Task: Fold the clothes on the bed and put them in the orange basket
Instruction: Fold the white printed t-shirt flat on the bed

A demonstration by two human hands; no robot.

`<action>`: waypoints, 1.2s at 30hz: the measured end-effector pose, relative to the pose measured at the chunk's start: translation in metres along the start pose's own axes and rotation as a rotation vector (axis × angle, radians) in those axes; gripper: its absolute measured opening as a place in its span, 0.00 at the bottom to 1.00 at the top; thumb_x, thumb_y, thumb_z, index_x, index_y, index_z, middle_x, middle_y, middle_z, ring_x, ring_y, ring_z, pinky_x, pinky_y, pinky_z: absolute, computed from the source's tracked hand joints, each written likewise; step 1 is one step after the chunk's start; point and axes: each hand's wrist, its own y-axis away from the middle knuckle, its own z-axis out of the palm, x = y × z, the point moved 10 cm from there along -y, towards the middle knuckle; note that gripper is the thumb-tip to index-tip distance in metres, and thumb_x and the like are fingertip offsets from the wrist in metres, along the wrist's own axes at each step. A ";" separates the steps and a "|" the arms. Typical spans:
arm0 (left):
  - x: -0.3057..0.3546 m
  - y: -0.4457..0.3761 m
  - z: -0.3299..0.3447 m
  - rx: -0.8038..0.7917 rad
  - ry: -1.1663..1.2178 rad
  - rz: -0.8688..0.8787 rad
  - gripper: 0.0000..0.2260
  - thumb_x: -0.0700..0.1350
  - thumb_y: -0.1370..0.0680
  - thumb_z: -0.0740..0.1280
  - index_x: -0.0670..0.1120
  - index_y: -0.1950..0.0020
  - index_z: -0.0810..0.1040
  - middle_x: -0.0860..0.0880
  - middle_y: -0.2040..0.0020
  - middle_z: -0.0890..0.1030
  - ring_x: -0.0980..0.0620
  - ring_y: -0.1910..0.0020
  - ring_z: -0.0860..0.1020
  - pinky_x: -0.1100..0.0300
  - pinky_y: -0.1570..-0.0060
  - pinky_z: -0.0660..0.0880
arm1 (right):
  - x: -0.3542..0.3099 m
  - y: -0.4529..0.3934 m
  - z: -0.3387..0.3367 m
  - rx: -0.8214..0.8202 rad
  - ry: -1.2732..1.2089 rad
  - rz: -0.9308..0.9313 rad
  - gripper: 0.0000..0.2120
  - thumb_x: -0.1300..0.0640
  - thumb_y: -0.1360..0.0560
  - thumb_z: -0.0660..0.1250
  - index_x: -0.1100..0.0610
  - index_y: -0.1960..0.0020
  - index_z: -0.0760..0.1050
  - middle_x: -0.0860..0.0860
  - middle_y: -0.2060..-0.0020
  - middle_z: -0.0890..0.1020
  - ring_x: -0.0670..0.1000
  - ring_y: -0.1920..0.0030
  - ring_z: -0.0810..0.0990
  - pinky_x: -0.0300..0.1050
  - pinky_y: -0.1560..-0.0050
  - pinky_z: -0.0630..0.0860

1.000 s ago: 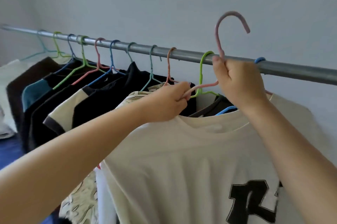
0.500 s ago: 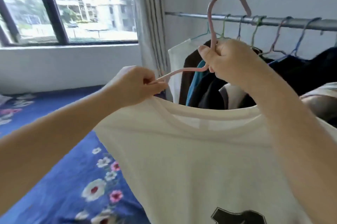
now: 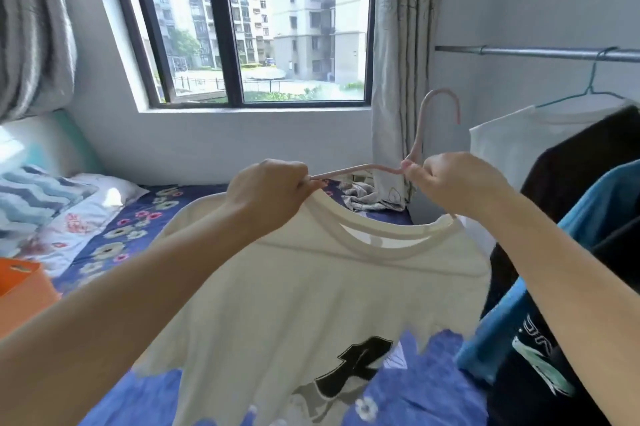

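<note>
The cream short-sleeved T-shirt with a black printed letter on its chest (image 3: 311, 304) is held up in the air over the bed, on a pale pink plastic hanger (image 3: 420, 134) whose hook stands free, caught on nothing. The left hand (image 3: 266, 193) is clenched round the collar and shoulder of the shirt together with the left arm of the hanger. The right hand (image 3: 457, 183) pinches the hanger at the base of its hook, fingers curled round the neck; the right side of the collar lies just below this hand. The neck opening gapes between the two hands, and the body of the shirt hangs down toward the camera.

Beneath the shirt lies the bed with a blue flowered sheet (image 3: 114, 245). An orange plastic basket (image 3: 20, 287) shows at the left edge, only partly in view, standing on or against the bed; which cannot be told. A pillow with a blue and white zigzag cover (image 3: 31, 197) rests at the head of the bed. A crumpled patterned cloth (image 3: 367, 197) lies at the far side of the bed below the grey curtain (image 3: 398, 44).

To the right, a grey metal rail (image 3: 554, 53) carries a white garment on a teal wire hanger (image 3: 512, 148), with dark and blue garments (image 3: 588, 252) nearer the camera. A dark-framed window (image 3: 242, 27) fills the far wall.
</note>
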 end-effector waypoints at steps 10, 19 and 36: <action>-0.065 -0.084 0.025 -0.048 -0.138 0.049 0.14 0.53 0.19 0.54 0.47 0.59 0.70 0.50 0.60 0.73 0.45 0.56 0.74 0.58 0.62 0.64 | -0.099 -0.109 0.060 0.247 0.200 -0.735 0.11 0.56 0.23 0.58 0.60 0.56 0.76 0.51 0.67 0.82 0.51 0.65 0.82 0.47 0.42 0.65; -0.176 -0.131 0.011 0.296 0.018 -0.171 0.15 0.48 0.19 0.58 0.39 0.55 0.78 0.40 0.60 0.81 0.39 0.57 0.77 0.54 0.58 0.69 | -0.079 -0.175 0.059 0.618 0.155 -0.686 0.23 0.53 0.21 0.51 0.60 0.71 0.72 0.49 0.82 0.73 0.51 0.83 0.70 0.39 0.68 0.67; -0.178 -0.200 0.136 -0.248 0.056 -0.170 0.16 0.47 0.18 0.56 0.39 0.53 0.78 0.42 0.55 0.77 0.43 0.50 0.75 0.60 0.60 0.64 | 0.004 -0.276 0.141 -0.175 -0.260 0.382 0.12 0.67 0.23 0.54 0.71 0.58 0.74 0.65 0.54 0.81 0.57 0.66 0.77 0.44 0.68 0.72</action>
